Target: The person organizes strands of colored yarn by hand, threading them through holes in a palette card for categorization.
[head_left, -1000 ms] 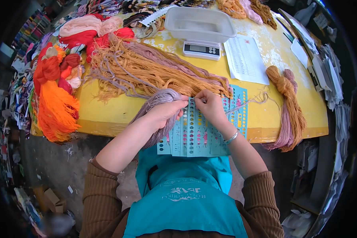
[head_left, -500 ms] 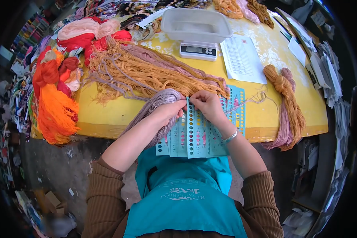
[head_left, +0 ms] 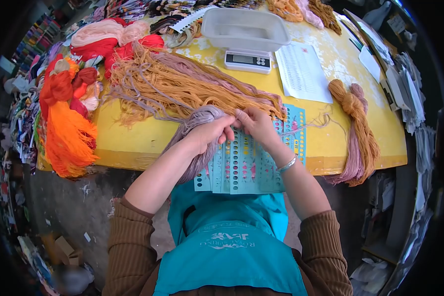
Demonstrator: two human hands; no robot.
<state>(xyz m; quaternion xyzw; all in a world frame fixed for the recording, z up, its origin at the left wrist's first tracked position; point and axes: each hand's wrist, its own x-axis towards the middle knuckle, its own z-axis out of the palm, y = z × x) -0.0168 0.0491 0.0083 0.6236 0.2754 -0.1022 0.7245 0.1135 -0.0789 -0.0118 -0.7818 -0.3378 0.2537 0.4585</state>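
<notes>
Centrally, at the near edge of the yellow table [head_left: 133,135], both hands meet over a fan of teal thread cards [head_left: 241,165] punched with rows of coloured holes. The cards overhang the table edge toward the person's teal apron [head_left: 232,237].

Left hand [head_left: 209,132]: fingers curled narrow around a mauve-grey thread skein [head_left: 195,123]. The skein passes under the palm and hangs down past the table edge beside the cards. Its fingertips touch the top of the cards.

Right hand [head_left: 256,123]: thumb and forefinger pinched together at the upper edge of the cards, just beside the left fingertips. What lies in the pinch is too fine to tell. A bracelet [head_left: 287,165] sits on this wrist. A thin mauve strand [head_left: 313,123] runs across the cards to the right of the hand.

Surroundings:
- A spread bundle of ochre and mauve thread [head_left: 182,86] lies just behind the hands.
- Red and orange skeins [head_left: 69,118] are piled at the left end of the table.
- A digital scale [head_left: 247,60] carrying a white plastic tray [head_left: 246,29] stands at the far side.
- A printed sheet [head_left: 302,73] lies beside the scale.
- A knotted ochre and mauve hank [head_left: 357,128] drapes over the right table edge.
</notes>
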